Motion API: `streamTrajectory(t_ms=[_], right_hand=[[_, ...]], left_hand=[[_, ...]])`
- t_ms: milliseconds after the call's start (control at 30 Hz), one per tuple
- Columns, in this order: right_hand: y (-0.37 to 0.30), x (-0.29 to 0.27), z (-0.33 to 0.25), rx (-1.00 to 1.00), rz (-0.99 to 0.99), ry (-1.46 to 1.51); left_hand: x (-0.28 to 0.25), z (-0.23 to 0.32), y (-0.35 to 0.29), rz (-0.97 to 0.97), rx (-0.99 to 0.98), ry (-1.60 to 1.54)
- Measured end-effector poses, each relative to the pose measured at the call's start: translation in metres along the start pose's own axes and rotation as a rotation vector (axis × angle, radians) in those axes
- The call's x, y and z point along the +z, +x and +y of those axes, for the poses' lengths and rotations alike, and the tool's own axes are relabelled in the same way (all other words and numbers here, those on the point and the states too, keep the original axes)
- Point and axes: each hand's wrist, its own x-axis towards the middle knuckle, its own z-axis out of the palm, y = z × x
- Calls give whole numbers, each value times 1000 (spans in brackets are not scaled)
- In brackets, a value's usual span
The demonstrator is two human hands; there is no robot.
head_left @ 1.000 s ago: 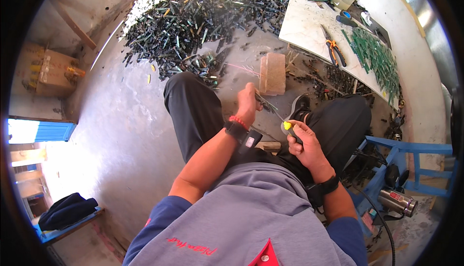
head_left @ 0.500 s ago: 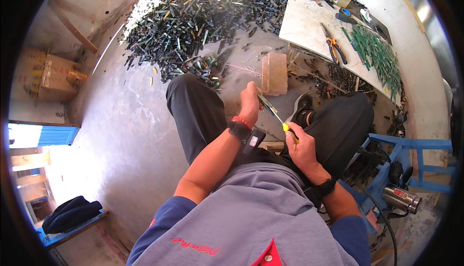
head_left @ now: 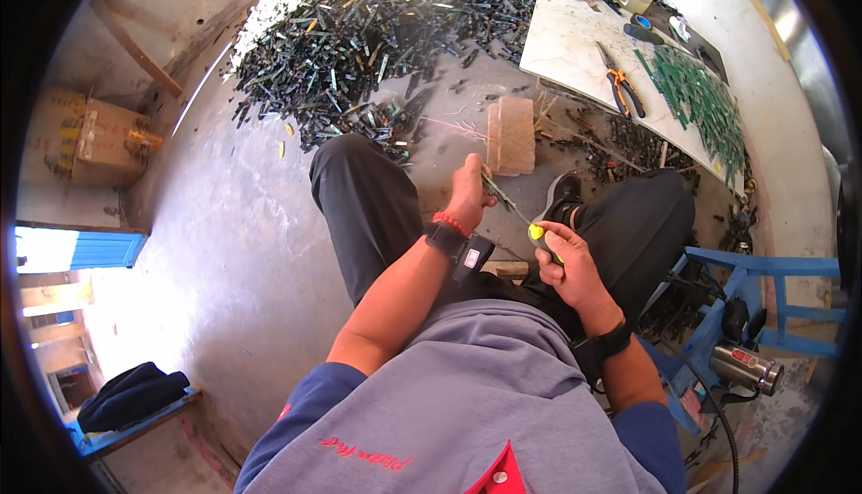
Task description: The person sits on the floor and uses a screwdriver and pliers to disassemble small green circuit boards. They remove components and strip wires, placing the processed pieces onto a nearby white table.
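My left hand [head_left: 467, 198] is closed around a narrow, dark strip [head_left: 497, 191] that looks like a slim circuit board. Between my knees, my right hand [head_left: 576, 268] grips a screwdriver [head_left: 537, 232] by its yellow-and-dark handle. The thin shaft slants up and left to the strip; whether the tip is under the strip or only against it, I cannot tell. Just beyond my left hand a reddish-brown brick-like block [head_left: 512, 135] stands on the floor. My left fingers hide part of the strip.
A large heap of dark strips [head_left: 359, 63] spreads across the floor ahead. On a pale board [head_left: 575, 36] at the far right lie orange-handled pliers [head_left: 621, 90] and a pile of green strips [head_left: 696, 99]. A blue frame [head_left: 727, 269] and metal flask [head_left: 745, 366] stand near my right arm.
The strip has turned in my left hand and less of its face shows. My right hand has rolled and shifted slightly right, with the screwdriver still in it.
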Motion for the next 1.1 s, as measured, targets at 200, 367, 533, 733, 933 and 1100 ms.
streamTrajectory(t_ms=[200, 367, 533, 733, 933, 1100], right_hand=[[-4, 4, -2, 93, -35, 7], [3, -2, 21, -326, 84, -618], [11, 1, 33, -961, 252, -1350], [3, 1, 6, -13, 10, -184], [1, -1, -8, 229, -10, 148], [0, -3, -4, 102, 45, -44]], left_hand=[[1, -3, -1, 0, 64, -28], [3, -4, -1, 53, 197, 94], [-2, -8, 4, 67, 220, 105], [-2, -12, 4, 74, 80, 24], [-1, -8, 1, 48, 118, 16], [1, -9, -2, 37, 187, 15]])
